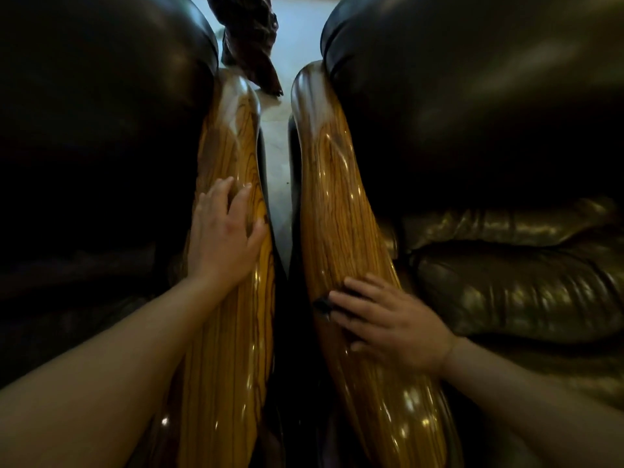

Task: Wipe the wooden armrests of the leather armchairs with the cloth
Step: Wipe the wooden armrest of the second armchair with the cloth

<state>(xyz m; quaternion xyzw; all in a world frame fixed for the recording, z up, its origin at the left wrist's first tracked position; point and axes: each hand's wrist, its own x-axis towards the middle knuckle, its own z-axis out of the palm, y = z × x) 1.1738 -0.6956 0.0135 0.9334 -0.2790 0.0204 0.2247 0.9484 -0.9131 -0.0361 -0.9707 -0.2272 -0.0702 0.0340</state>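
Two glossy striped wooden armrests run side by side up the middle of the view, the left armrest and the right armrest. My left hand lies flat on the left armrest with fingers spread and nothing in it. My right hand presses on the right armrest. A small dark cloth peeks out from under its fingers, mostly hidden by the hand.
Dark leather armchairs flank both sides: a left chair and a right chair with a creased seat cushion. A narrow gap of pale floor separates the armrests. A dark carved wooden object stands at the far end.
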